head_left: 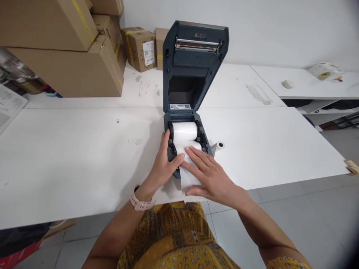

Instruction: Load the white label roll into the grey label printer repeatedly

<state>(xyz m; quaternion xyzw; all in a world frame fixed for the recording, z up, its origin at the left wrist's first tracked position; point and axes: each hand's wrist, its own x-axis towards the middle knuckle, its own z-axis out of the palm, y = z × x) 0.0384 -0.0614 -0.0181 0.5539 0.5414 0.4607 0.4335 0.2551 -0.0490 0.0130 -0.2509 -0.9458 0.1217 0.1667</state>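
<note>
"White wall point(258, 33) behind, white table point(84, 160) below. How are the hands placed?"

"Right hand point(210, 177) open, palm down, fingers spread over the paper strip point(192, 164). Left hand point(162, 166) is open too, its fingers along the left side of the printer point(181, 116), its thumb reaching toward the right hand's fingers."

"So where's the strip?"

"Running from the white roll point(185, 131) over the front of the printer, toward the person. The roll sits inside, between 2 black holders."

"And the lid point(187, 71)?"

"Raised, tilted up at the back."

"Anything around it?"

"1 small roll point(220, 145) just beside the printer, on its right. Cardboard boxes point(81, 71) stand behind and to the left. Farther off, at the right, there's 1 small white box point(322, 71)."

"On the wrist?"

"1 pale pink watch strap point(140, 204), left side."
</note>
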